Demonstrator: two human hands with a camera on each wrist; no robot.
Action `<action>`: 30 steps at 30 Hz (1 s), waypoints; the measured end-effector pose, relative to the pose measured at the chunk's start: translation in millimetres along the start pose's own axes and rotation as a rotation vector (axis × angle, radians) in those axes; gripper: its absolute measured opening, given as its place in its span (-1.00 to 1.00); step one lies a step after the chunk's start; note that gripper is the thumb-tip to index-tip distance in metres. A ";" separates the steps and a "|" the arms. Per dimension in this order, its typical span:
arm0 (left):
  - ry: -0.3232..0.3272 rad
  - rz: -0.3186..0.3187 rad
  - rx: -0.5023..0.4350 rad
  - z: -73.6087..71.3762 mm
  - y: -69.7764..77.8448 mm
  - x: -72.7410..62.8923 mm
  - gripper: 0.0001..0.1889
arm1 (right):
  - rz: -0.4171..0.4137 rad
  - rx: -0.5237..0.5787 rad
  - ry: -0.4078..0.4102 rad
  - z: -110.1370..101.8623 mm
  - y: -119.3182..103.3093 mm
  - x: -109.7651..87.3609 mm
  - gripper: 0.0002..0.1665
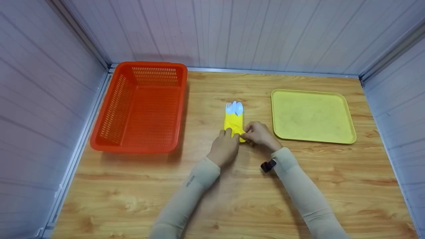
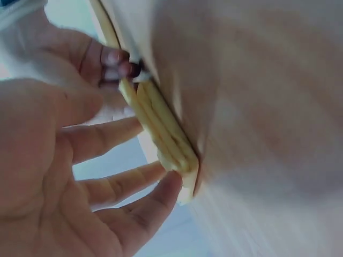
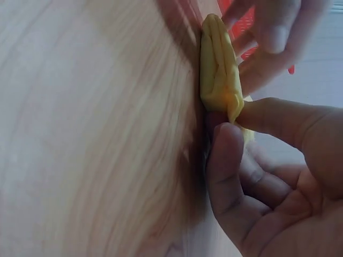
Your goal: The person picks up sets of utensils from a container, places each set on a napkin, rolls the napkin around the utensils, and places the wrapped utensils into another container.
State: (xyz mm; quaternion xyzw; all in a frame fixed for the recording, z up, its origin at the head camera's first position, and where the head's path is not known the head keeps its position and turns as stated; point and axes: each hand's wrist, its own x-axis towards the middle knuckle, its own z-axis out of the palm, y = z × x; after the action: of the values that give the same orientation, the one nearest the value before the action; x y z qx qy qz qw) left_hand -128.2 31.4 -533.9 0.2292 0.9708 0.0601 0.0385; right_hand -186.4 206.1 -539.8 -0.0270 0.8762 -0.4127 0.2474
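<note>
A folded yellow napkin [image 1: 233,121] lies mid-table, with a white fork [image 1: 228,108], knife [image 1: 234,107] and spoon [image 1: 239,108] sticking out of its far end; their lower parts are hidden inside it. My left hand [image 1: 224,147] rests its fairly straight fingertips on the napkin's near part, and in the left wrist view those fingers [image 2: 115,184] touch along the folded layers. From the right side, my right hand [image 1: 260,134] pinches the near right corner of the cloth. The right wrist view shows that corner of the napkin [image 3: 218,69] between thumb and finger.
An orange-red perforated basket [image 1: 181,109] stands at the back left. On the right lies a yellow tray [image 1: 313,116]. Pale panel walls [image 1: 229,33] border the wooden table [image 1: 132,199] at the back and both sides.
</note>
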 end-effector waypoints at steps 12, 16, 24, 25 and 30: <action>-0.053 -0.150 -0.206 -2.2 -9.0 12.2 -0.73 | 0.032 0.047 0.028 3.2 4.4 2.8 -0.71; -0.083 -0.289 -0.382 -2.0 -17.0 19.4 -0.57 | 0.074 0.052 0.004 2.3 1.9 4.4 -0.73; -0.131 -0.403 -0.639 -0.4 -30.9 33.5 -0.41 | 0.094 0.066 -0.025 0.4 1.6 6.0 -0.74; -0.127 -0.405 -0.665 0.5 -32.8 34.2 -0.43 | 0.096 0.072 -0.030 0.0 1.6 5.8 -0.74; -0.107 -0.434 -0.824 4.1 -39.2 37.3 -0.61 | 0.086 0.080 -0.038 -1.2 2.6 4.7 -0.73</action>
State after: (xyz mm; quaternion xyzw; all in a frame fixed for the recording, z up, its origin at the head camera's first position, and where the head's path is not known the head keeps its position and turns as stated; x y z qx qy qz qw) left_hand -178.3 13.7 -545.0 -0.0106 0.8881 0.4194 0.1880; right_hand -190.6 207.6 -543.0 0.0131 0.8546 -0.4357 0.2823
